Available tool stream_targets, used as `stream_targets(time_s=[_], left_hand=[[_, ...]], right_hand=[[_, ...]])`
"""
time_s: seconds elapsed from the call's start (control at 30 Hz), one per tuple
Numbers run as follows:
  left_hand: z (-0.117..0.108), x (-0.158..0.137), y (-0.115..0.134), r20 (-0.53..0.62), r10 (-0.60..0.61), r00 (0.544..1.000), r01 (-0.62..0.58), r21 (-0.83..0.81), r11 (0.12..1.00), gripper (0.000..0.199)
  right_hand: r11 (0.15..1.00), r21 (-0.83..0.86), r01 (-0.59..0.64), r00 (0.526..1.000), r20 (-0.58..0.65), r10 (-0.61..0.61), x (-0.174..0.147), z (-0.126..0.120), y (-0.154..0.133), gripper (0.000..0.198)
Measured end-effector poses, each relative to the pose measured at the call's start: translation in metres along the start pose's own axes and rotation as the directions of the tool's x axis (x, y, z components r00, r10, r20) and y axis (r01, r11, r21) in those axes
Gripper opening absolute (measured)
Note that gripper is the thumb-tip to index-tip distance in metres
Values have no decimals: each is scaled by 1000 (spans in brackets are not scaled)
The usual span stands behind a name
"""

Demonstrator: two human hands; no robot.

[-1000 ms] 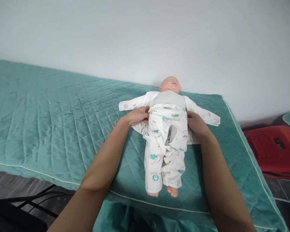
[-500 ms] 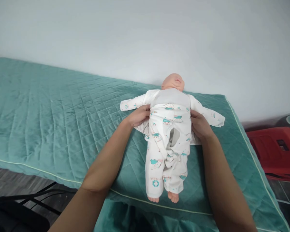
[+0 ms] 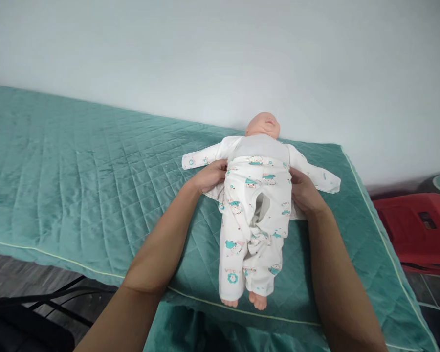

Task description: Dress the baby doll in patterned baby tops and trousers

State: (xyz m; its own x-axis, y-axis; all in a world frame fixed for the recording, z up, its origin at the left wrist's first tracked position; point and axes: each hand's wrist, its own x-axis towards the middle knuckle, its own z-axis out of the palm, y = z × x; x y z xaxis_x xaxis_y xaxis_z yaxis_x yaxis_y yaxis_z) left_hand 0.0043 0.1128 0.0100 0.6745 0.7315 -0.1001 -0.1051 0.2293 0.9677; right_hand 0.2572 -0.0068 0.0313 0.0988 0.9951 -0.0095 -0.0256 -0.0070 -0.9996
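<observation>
A baby doll [image 3: 263, 124] lies on its back with its arms spread in a white printed top [image 3: 202, 155]. White printed baby pants [image 3: 269, 190] cover its legs and reach up over the belly, with an opening at the crotch; the bare toes stick out below. At the left of the waistband, my left hand [image 3: 211, 176] has its fingers closed on the pants' edge. My right hand [image 3: 305, 189] grips the waistband on the other side, its fingertips partly tucked out of sight. The top's open front flaps lie beneath both hands.
A green quilted cover [image 3: 95, 186] lies over the bed, which stands against a pale wall [image 3: 168, 54]. At the right is a red plastic chair [image 3: 418, 232]. Black metal bars [image 3: 51, 296] show at the lower left.
The doll's legs and feet have shifted slightly to the left, and the pants have moved a little. Both hands stay at the sides of the waistband.
</observation>
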Motion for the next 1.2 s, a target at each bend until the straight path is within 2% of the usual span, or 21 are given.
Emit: stream_targets(time_s=[0.1,0.23,0.37,0.5,0.67,0.83,0.93,1.03,1.1,1.2], left_hand=[[1,-1,2,43,26,999,-28,53,998,40],[4,-3,5,89,91,992,-101,109,989,42],[8,-4,6,59,89,994,-99,194,976,39],[11,-4,6,35,97,995,-103,228,968,37],[13,-1,2,35,161,986,-165,189,968,35],[18,4,-7,-38,145,989,-144,22,989,35],[23,6,-10,-74,142,987,-147,-63,987,30],[29,5,-10,-123,144,982,-151,-48,987,26],[32,4,-9,-154,155,976,-161,-26,987,27],[34,3,-8,-178,170,969,-175,-13,985,28]], right_hand=[[1000,1,-17,1000,-5,17,2,-2,4,45],[999,-42,11,999,-43,-13,5,1,6,34],[982,-186,13,996,-86,-30,2,10,0,36],[944,-324,59,987,-123,-104,0,14,-5,34],[875,-480,59,965,-195,-172,2,13,-1,26],[895,-433,104,942,-246,-228,4,14,4,28],[902,-422,90,945,-251,-211,4,15,2,26],[873,-488,12,949,-268,-163,4,15,-4,29],[858,-513,-9,960,-246,-137,6,15,-8,33],[858,-513,32,981,-147,-125,9,12,-8,35]])
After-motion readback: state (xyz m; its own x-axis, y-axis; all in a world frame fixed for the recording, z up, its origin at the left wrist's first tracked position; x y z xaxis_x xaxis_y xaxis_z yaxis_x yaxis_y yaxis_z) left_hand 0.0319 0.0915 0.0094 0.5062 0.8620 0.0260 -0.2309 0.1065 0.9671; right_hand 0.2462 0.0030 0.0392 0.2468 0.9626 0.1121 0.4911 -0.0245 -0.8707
